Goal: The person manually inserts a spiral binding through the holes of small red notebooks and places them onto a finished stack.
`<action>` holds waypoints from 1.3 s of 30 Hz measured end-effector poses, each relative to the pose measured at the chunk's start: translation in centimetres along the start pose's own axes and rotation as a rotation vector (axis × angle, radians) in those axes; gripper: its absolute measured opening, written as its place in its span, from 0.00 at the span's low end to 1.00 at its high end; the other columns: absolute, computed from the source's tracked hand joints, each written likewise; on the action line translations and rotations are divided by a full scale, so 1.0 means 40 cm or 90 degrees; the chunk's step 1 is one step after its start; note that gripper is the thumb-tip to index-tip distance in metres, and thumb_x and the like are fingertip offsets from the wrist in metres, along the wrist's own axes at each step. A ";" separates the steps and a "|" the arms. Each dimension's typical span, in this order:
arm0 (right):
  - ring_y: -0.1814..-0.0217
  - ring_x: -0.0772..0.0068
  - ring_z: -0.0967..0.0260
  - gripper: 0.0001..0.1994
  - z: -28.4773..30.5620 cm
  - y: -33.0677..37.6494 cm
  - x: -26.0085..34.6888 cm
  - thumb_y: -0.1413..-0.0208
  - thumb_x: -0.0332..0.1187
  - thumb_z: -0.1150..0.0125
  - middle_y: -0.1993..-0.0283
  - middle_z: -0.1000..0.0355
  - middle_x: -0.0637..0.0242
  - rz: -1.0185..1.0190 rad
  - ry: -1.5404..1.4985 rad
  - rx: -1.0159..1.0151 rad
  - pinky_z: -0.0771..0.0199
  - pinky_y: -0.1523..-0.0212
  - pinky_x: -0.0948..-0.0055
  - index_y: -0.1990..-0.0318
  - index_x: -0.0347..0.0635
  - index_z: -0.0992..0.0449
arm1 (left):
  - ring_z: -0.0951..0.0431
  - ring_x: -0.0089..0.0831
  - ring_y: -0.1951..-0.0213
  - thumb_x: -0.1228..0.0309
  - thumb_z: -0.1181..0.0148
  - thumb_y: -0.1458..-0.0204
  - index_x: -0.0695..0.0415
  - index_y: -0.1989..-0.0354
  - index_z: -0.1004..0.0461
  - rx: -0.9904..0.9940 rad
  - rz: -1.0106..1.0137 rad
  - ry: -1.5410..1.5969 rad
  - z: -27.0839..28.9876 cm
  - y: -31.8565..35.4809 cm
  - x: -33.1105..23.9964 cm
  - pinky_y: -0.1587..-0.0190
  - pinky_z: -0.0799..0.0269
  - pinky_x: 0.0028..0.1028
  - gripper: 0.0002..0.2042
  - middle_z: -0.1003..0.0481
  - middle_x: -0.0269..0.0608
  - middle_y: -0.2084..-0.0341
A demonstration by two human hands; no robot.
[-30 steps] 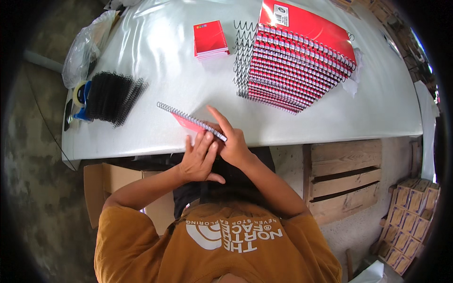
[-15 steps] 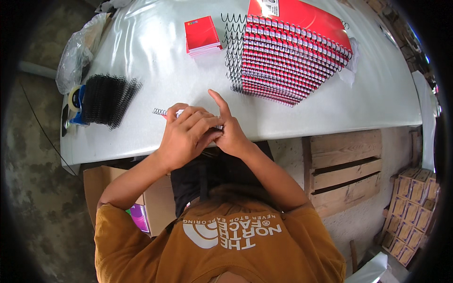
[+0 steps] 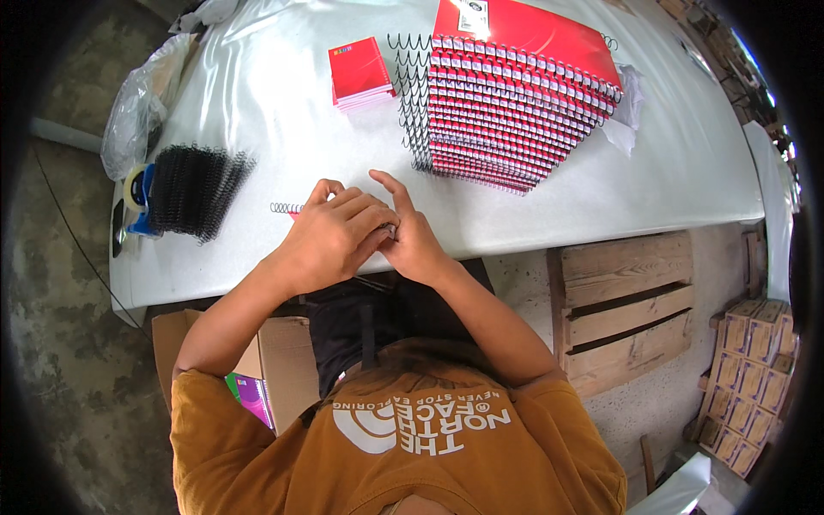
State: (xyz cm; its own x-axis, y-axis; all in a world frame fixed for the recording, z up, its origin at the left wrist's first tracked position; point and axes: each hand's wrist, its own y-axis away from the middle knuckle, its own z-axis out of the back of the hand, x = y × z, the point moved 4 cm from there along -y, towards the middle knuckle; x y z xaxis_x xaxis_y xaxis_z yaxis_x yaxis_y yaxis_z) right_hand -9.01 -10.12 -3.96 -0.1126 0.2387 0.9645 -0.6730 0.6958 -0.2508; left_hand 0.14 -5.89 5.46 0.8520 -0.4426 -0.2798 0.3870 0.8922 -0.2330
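Near the table's front edge, my left hand (image 3: 328, 236) is closed over a small red spiral notebook (image 3: 294, 215), mostly hidden under the fingers. A loose end of its black wire coil (image 3: 281, 208) sticks out to the left. My right hand (image 3: 414, 243) grips the notebook's right end, thumb and fingers meeting the left hand's fingertips, its index finger raised. Beyond the hands lies a short stack of red-covered booklets (image 3: 356, 70). To its right is a large fanned stack of red coil-bound notebooks (image 3: 519, 99), with coil ends jutting out on its left side.
A pile of black spiral coils (image 3: 193, 190) lies at the table's left, beside a blue tape dispenser (image 3: 140, 199). Behind it sits a clear plastic bag (image 3: 137, 120). Below the white table (image 3: 292, 120) are an open cardboard box (image 3: 289, 360) and a wooden crate (image 3: 627, 292).
Both hands stay together on the notebook and have shifted slightly left in the picture. My right index finger is more bent than before. The table's contents also sit slightly differently as the view moved.
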 end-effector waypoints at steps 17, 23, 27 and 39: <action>0.54 0.69 0.38 0.17 0.329 -0.037 0.453 0.41 0.33 0.51 0.50 0.41 0.57 0.478 -0.104 -0.517 0.37 0.51 0.70 0.48 0.34 0.42 | 0.30 0.25 0.53 0.69 0.40 0.47 0.67 0.49 0.35 -0.439 0.036 0.619 0.224 -0.220 -0.190 0.52 0.34 0.25 0.20 0.27 0.43 0.57; 0.47 0.66 0.40 0.27 0.397 -0.063 0.395 0.40 0.33 0.54 0.44 0.41 0.49 0.246 0.137 -0.609 0.43 0.44 0.71 0.38 0.26 0.52 | 0.27 0.46 0.63 0.73 0.46 0.50 0.62 0.55 0.32 -0.510 -0.037 -0.157 0.201 -0.399 -0.166 0.58 0.34 0.41 0.13 0.27 0.50 0.64; 0.48 0.69 0.39 0.29 0.405 -0.067 0.359 0.41 0.33 0.54 0.44 0.39 0.49 0.196 -0.085 -0.557 0.41 0.45 0.75 0.37 0.25 0.54 | 0.28 0.46 0.54 0.63 0.42 0.49 0.61 0.62 0.25 -0.497 -0.050 -0.017 0.169 -0.383 -0.143 0.50 0.35 0.38 0.13 0.26 0.50 0.60; 0.58 0.69 0.35 0.12 0.427 -0.061 0.314 0.54 0.33 0.32 0.64 0.31 0.66 0.363 0.238 -0.744 0.35 0.53 0.70 0.66 0.38 0.28 | 0.34 0.18 0.80 0.67 0.42 0.48 0.62 0.67 0.28 -0.699 0.283 0.338 0.149 -0.305 0.038 0.76 0.37 0.21 0.10 0.29 0.33 0.81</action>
State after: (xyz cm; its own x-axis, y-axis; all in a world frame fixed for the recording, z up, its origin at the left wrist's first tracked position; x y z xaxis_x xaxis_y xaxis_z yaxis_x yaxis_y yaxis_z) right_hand -21.26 -20.39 10.15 0.1649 0.7239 0.6699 0.4311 0.5580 -0.7091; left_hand -1.18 -16.92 13.43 0.4904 -0.3364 -0.8040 -0.5967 0.5428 -0.5910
